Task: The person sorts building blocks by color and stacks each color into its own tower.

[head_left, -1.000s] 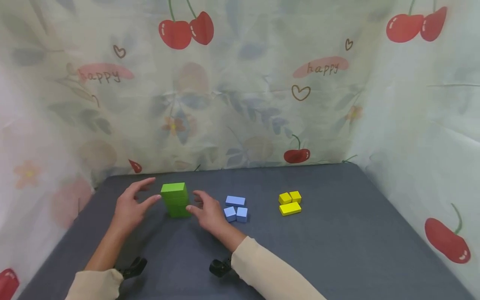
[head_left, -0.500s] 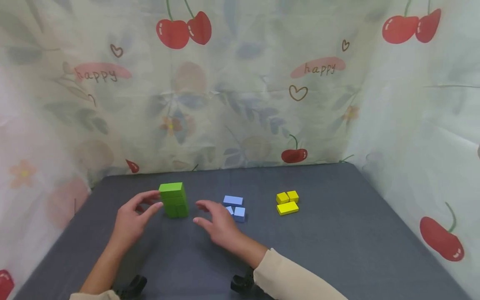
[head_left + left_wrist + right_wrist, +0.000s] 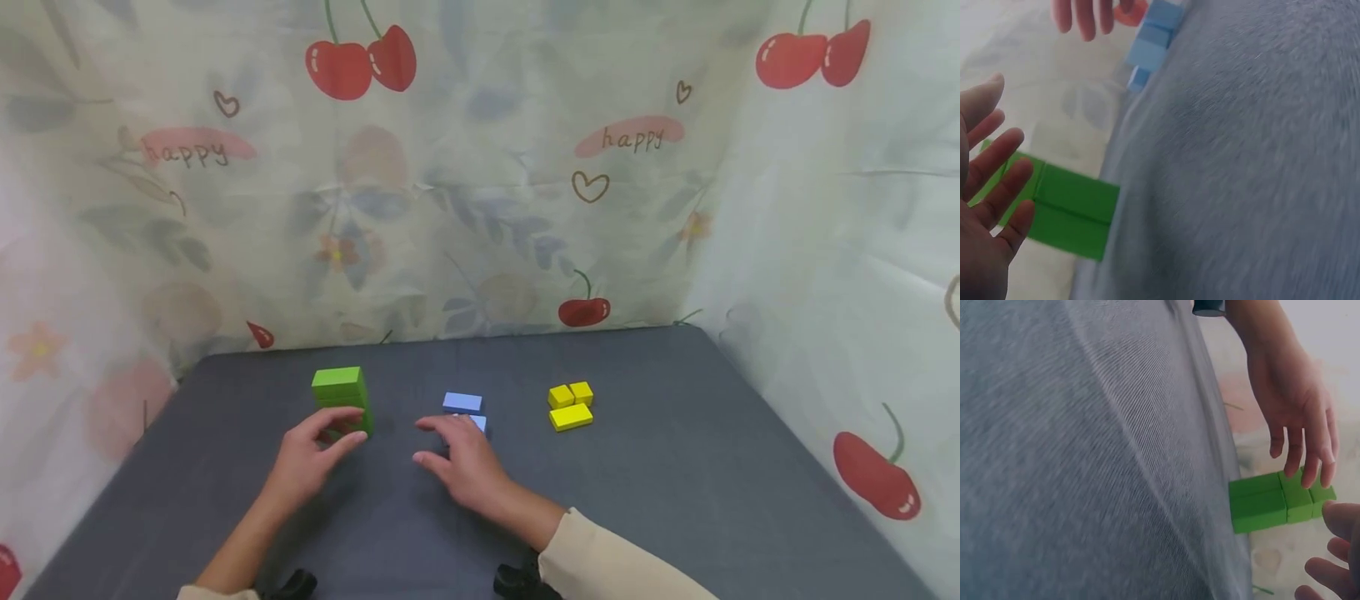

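Note:
A stack of bright green blocks (image 3: 337, 382) stands upright on the left part of the dark table. My left hand (image 3: 315, 454) is in front of the stack, fingers relaxed and spread with nothing in them, overlapping its lower part in the head view. To the right my right hand (image 3: 468, 467) hovers with loosely bent, parted fingers and holds nothing. It overlaps the group of blue blocks (image 3: 462, 403) and hides part of them. In the left wrist view the green blocks (image 3: 1075, 203) lie beyond the left fingers; the right wrist view shows the same stack (image 3: 1266, 503) past both hands.
Three yellow blocks (image 3: 572, 417) sit close together right of the blue ones. The dark cloth-covered table (image 3: 675, 483) ends at a cherry-printed curtain (image 3: 450, 250) at the back, with curtains along both sides. A black strap mount (image 3: 517, 581) shows at the right wrist.
Both hands have drawn away from the sides of the green stack. The left came toward the front and right; the right shifted right, over the blue blocks. The stack stays standing.

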Motion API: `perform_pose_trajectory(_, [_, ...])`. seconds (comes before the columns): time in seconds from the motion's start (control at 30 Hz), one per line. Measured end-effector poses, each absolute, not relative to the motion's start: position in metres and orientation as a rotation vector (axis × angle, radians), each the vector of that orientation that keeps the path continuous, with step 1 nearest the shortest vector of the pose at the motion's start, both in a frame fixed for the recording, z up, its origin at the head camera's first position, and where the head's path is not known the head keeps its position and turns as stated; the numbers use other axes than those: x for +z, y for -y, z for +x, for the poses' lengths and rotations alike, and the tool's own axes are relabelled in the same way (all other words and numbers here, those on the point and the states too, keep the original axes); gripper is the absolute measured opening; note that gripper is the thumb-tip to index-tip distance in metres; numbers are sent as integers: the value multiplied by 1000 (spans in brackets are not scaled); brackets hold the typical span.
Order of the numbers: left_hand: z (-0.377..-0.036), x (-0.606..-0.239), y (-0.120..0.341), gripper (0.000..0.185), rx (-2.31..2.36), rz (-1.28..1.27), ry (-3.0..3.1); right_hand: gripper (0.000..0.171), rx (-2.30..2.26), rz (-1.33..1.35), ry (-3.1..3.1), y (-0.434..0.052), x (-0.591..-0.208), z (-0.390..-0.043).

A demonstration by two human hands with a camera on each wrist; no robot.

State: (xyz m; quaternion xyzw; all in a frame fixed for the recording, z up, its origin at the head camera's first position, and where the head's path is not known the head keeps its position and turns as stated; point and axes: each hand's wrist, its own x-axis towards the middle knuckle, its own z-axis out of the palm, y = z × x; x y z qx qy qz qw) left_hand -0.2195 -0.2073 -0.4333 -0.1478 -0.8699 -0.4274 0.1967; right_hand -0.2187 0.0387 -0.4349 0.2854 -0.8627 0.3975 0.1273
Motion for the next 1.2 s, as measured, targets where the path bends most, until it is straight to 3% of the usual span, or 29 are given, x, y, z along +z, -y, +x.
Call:
perform_pose_trajectory(0.7, [-246, -450, 158, 31, -1351, -520, 2477, 42, 1010, 657, 2618, -70, -438, -250])
perform_pose_trajectory(1.2, [-263, -458, 125, 34, -1346, -437, 2589, 37, 904, 627, 2749, -79, -441, -270])
